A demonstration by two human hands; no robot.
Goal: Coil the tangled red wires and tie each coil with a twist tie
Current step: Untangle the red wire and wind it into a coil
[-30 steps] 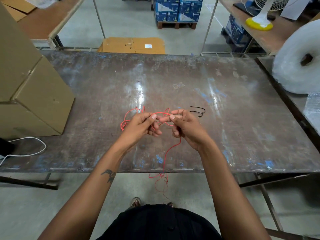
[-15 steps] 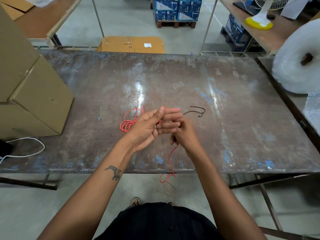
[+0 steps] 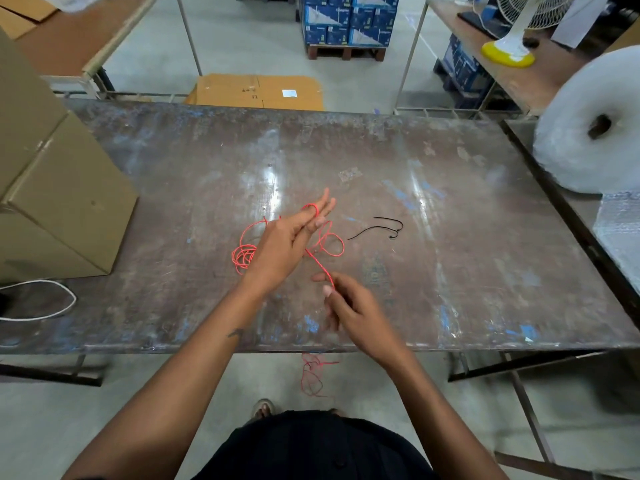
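Observation:
A thin red wire [image 3: 322,268] runs taut from my left hand [image 3: 287,244] down to my right hand [image 3: 349,306]. My left hand is raised over the table with fingers straight, and a loop of the wire is wound round them. My right hand pinches the wire between thumb and finger. A red tangle [image 3: 244,254] lies on the table to the left of my left hand, and a loose loop [image 3: 334,242] lies to its right. The wire's tail [image 3: 313,375] hangs below the table's front edge. A black twist tie [image 3: 381,227] lies to the right.
The worn metal table [image 3: 450,271] carries a stack of cardboard boxes [image 3: 52,202] at the left and a white cable [image 3: 41,299] near the front left. A bubble wrap roll [image 3: 588,123] stands at the right. A flat carton [image 3: 256,91] lies on the floor beyond.
My hands have moved apart. My left hand rose and went forward with the wire looped on its fingers, while my right hand drew back toward me, pulling the wire taut.

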